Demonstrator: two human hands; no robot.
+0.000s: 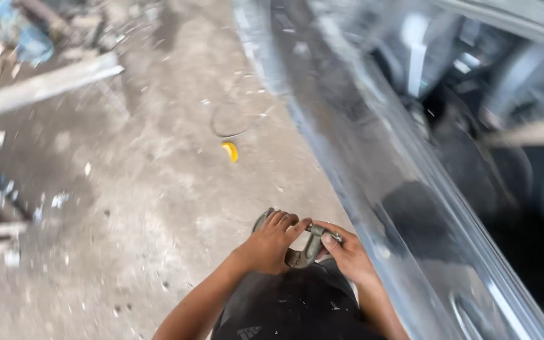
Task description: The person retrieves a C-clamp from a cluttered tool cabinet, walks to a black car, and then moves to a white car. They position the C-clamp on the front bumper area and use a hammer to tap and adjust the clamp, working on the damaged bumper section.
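Both hands meet just above the lap, left hand (271,244) clenched over the curved frame of a greenish metal clamp (301,247) and right hand (345,254) pinching its screw bar, whose long axis runs left-right between them.

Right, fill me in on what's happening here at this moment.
A person stands on a dusty concrete floor beside a silvery car body panel. Both hands hold a small greenish metal clamp in front of the waist: the left hand covers its curved frame from above, while the right hand pinches its screw end. A loop of wire and a small yellow piece lie on the floor ahead, and a plank lies to the left. The picture is motion-blurred.
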